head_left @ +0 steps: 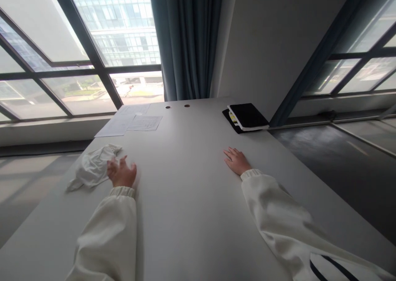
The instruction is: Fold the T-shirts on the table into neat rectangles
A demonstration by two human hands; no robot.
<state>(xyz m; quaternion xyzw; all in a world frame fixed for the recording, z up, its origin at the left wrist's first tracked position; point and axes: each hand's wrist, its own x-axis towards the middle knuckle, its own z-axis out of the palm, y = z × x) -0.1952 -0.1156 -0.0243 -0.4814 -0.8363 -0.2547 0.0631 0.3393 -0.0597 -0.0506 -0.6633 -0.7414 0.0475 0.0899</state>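
The white cloth (93, 169) lies crumpled on the left side of the table (185, 198). The left hand (121, 174) is at the cloth's right edge, fingers spread, with no hold evident; blur leaves contact undetermined. The right hand (236, 161) rests on the table, fingers extended, holding nothing. Step in hand, as judged: reaching to the cloth. Gripping it would call for closing the left fingers on fabric.
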